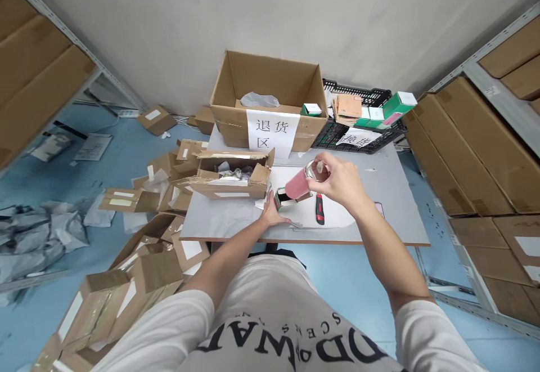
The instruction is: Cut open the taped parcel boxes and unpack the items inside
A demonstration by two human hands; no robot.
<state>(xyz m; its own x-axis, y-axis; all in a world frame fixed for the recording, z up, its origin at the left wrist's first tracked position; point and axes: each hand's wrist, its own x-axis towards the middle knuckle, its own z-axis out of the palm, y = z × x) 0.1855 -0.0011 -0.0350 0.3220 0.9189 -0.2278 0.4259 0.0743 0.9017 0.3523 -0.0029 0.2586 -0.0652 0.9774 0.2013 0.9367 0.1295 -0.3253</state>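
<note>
A pink tumbler (297, 185) with a shiny metal end is gripped by my right hand (335, 178), whose fingers close around that end. The tumbler is tilted, its pink end down at the open mouth of a small green box (279, 196); whether it is inside the box I cannot tell. My left hand (272, 213) holds the box from its left side, thumb along the near side. Just right of the box lies a red and black utility knife (320, 210). An opened cardboard carton (230, 191) with crumpled packing stands left of my hands.
At the table's back stand a large open carton (230, 127) with a paper sign and a black crate (327, 135) holding green boxes. Opened cartons (147, 276) pile up on the floor at left. Shelves with large cartons (485, 152) flank the right side.
</note>
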